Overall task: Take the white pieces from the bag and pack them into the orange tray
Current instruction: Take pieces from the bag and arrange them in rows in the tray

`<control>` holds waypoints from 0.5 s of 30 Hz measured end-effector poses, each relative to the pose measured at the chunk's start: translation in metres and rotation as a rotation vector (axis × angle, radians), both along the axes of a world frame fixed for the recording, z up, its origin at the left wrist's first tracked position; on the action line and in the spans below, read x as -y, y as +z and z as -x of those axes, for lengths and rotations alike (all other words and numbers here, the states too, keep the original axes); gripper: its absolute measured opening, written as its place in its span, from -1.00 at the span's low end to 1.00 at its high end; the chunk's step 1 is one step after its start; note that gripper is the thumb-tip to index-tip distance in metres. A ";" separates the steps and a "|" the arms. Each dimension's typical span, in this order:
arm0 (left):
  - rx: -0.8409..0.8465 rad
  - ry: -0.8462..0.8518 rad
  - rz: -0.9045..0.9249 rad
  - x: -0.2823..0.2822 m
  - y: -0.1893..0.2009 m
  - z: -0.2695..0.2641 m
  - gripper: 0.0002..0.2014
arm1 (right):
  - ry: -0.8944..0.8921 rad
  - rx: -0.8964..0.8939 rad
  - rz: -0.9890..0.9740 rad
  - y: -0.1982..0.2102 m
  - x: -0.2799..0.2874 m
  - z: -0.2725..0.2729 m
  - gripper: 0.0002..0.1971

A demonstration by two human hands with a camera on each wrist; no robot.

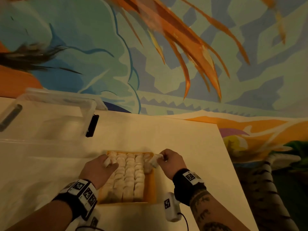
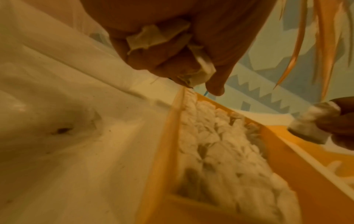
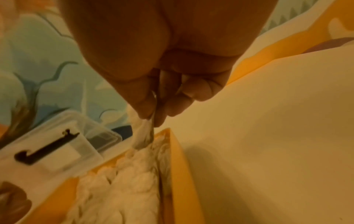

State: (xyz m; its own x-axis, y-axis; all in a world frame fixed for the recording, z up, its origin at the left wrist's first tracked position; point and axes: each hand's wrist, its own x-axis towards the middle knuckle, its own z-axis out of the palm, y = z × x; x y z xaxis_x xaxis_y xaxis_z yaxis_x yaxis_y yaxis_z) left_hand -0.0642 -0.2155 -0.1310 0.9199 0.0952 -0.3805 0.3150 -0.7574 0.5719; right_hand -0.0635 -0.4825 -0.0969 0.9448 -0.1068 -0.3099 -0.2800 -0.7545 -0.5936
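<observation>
The orange tray (image 1: 150, 189) lies on the table between my hands, packed with several rows of white pieces (image 1: 128, 174). My left hand (image 1: 101, 165) hovers over the tray's far left corner, its fingers curled round white pieces (image 2: 161, 37). My right hand (image 1: 165, 158) is at the tray's far right corner and pinches one white piece (image 1: 154, 160) between thumb and fingers. In the right wrist view that piece (image 3: 142, 134) hangs down onto the rightmost row beside the tray wall (image 3: 178, 166). The clear plastic bag (image 1: 33, 157) lies flat to the left of the tray.
A clear plastic box (image 1: 50, 117) with a black latch (image 1: 92, 125) stands at the table's back left. A painted wall rises behind the table. The table's right edge (image 1: 233, 164) runs close beside my right arm.
</observation>
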 end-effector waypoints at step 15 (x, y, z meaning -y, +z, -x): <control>-0.081 -0.037 -0.135 -0.030 -0.039 -0.006 -0.67 | 0.378 -0.203 0.532 -0.051 -0.032 -0.019 -0.73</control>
